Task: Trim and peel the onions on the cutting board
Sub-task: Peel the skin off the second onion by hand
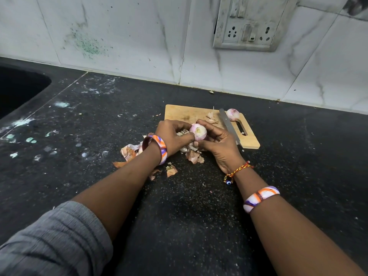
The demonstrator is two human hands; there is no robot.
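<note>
Both forearms reach toward twelve o'clock; my left hand (173, 136) and right hand (218, 143) pinch the onion (198, 132) between them above the cutting board (185, 113), cut face toward me.

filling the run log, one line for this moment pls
step: peeling | both hands hold onion | knife idle on board

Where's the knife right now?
In the head view, the knife lies on the right part of the wooden cutting board, beside its handle slot, between the right hand and the peeled onion.
</note>
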